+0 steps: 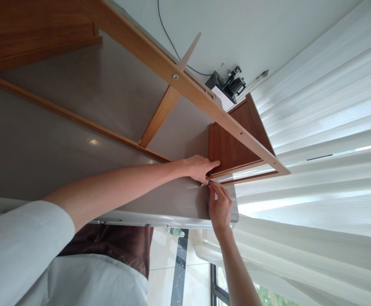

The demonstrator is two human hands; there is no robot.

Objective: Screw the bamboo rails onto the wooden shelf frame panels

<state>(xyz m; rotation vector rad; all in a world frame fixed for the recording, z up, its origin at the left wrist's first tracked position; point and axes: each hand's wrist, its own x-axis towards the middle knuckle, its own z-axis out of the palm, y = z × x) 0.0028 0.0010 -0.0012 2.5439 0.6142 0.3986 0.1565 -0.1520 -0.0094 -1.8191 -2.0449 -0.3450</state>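
Observation:
A wooden furniture frame [134,46] with long rails, a crosspiece [161,112] and slatted end panels lies on a grey tabletop [60,140]. My left hand [199,168] is closed around the lower rail near its right end, the index finger stretched toward the right end panel [238,138]. Just below it, my right hand [220,204] pinches at the same corner, thumb and fingertips together. Whatever sits between those fingertips is too small and hidden to make out. Screw heads show along the upper rail.
Behind the frame, a box [222,95] carries a black appliance [235,85], with a dark cable [169,36] running along the floor. White curtains [325,199] hang at the right. A plastic bottle [175,232] lies on the floor beyond the table's near edge.

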